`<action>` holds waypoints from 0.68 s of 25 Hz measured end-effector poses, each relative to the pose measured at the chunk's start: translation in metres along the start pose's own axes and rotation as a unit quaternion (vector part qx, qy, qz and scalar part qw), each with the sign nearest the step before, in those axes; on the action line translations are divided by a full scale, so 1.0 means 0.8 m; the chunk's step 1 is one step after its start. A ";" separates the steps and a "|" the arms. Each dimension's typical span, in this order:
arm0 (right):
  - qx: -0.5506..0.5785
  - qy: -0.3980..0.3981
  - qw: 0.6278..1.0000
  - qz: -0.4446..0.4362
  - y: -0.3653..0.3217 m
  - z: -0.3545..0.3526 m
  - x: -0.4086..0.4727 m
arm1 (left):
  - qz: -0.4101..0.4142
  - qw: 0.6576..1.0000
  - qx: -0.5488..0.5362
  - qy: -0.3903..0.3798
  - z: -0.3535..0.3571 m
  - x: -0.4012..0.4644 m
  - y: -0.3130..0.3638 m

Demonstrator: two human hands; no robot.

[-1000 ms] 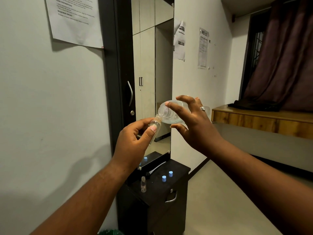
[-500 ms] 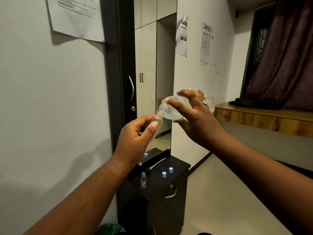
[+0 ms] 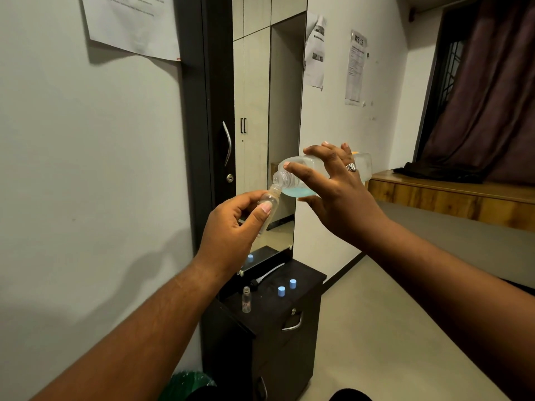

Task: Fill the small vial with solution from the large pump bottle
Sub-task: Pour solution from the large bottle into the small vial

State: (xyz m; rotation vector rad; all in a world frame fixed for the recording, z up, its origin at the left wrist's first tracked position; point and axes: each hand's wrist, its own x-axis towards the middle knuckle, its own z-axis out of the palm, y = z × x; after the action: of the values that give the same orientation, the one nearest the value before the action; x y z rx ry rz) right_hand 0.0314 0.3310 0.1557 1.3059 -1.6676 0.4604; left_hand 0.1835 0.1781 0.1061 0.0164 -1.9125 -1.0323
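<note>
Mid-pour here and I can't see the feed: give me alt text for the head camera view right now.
The right hand tips a large clear bottle of blue liquid, its open neck at the mouth of a small vial held in the left hand. Below, a dark cabinet holds another open vial and two blue caps.

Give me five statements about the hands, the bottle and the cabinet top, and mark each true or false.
1. The right hand holds the large bottle tipped on its side. True.
2. The left hand holds a small vial under the bottle's neck. True.
3. The liquid in the bottle is red. False: it is pale blue.
4. The pump head is screwed onto the bottle. False: the neck is open, with bare threads showing.
5. Three blue caps sit on the cabinet. False: two sit there, beside a second vial; another blue one shows only in the mirror.
</note>
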 end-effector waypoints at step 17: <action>-0.020 -0.010 1.000 -0.011 0.006 -0.004 0.000 | 0.000 1.000 0.009 0.000 0.008 0.002 -0.005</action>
State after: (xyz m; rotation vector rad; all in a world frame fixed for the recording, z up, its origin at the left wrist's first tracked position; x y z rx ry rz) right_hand 0.0287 0.3353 0.1587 1.3019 -1.6693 0.3996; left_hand 0.1764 0.1791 0.1030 0.0260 -1.9205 -1.0149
